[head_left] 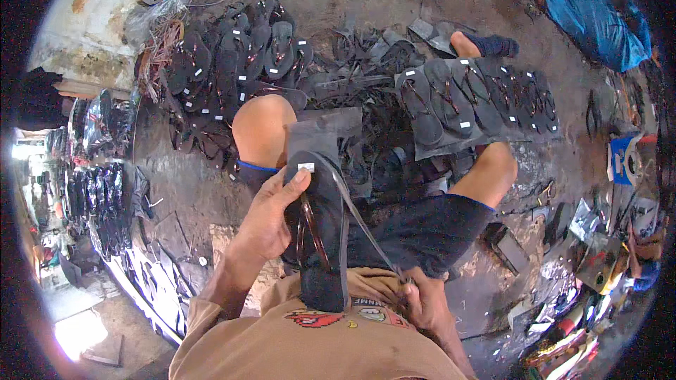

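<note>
A black sandal (332, 214) stands lengthwise in the lower centre of the frame, in front of a brown shirt (260, 345), with glossy brown straps (316, 236) and a small white label (305, 167) near its upper end. We see the left hand (266, 218), left of centre, closed around the sandal's side, thumb pressed flat beside the label. From the upper end, a thin dark strip (362, 222) runs down and right to the right hand (426, 302), whose fingers curl in around its lower end; we cannot tell whether a tool sits there too. A flat black piece (327, 124) shows just above the sandal.

We judge the sandal light and bendy, its sole soft and grippy, hardly fragile. The straps look slick, so we would hold the sole by its edges, thumb on top, fingers beneath. The strip looks limp and might tear, so it is best pinched close to the sole.

More labelled sandals (280, 46) crowd the upper left; another row (451, 102) lies upper right.
</note>
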Available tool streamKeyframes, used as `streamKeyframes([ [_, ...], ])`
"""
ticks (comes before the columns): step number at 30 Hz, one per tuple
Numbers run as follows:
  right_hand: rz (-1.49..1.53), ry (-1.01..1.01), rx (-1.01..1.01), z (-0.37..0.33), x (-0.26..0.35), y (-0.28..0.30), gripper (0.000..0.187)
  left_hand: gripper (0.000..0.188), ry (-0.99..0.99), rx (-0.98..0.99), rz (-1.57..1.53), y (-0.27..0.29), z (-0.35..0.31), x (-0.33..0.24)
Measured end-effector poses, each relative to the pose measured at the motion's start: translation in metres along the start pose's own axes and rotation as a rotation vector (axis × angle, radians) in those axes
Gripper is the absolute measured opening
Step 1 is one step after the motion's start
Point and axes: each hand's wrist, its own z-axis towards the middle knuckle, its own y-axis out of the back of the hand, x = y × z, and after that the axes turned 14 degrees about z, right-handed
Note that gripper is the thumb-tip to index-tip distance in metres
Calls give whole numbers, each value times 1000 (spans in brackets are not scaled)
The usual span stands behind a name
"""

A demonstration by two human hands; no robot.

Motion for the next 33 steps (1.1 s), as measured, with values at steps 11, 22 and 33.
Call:
streamKeyframes([
  [11,-139,100,155,132,55,33,37,43,-5,117,573,-4,16,-33],
  [22,-257,237,368,225,144,64,49,46,45,234,482,5,40,-48],
  [33,431,455,-333,199,75,5,40,40,-466,-97,-458,-80,92,-18],
])
